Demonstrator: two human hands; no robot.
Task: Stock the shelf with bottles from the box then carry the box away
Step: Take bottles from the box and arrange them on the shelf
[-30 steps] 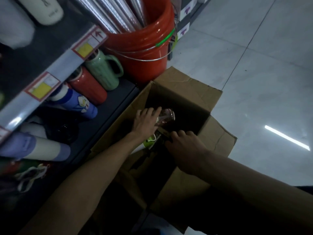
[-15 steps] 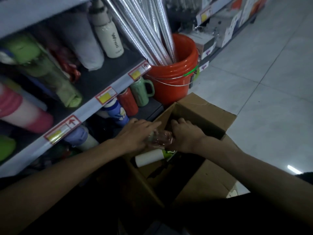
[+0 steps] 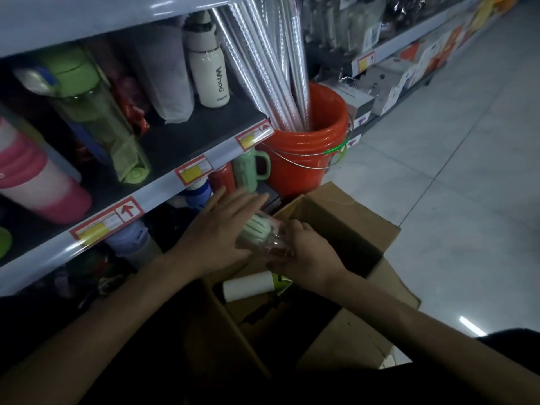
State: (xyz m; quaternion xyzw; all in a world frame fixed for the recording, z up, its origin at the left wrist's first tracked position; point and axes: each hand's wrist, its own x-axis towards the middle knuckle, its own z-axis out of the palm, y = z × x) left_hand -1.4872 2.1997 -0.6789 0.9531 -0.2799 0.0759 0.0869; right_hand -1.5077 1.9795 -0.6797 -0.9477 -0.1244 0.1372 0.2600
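Both grips meet on one clear bottle with a pale green ribbed part inside. It is held tilted over the near-left corner of the open cardboard box, level with the lower shelf.

Left grip: spread, fingers straight and laid flat along the bottle's left side, fingertips pointing toward the shelf.

Right grip: fingers curled round the bottle's near end, holding it from the right. The two grips are close together, with the bottle between them.

Just below the right grip, a white bottle with a green end lies on its side in the box.

Just beyond the left grip's fingertips, a green mug and a red bottle stand under the shelf edge. Farther past both grips is an orange bucket on the floor, touching the box's far corner.

Motion blur on the left fingertips; we cannot tell whether they touch the mug.
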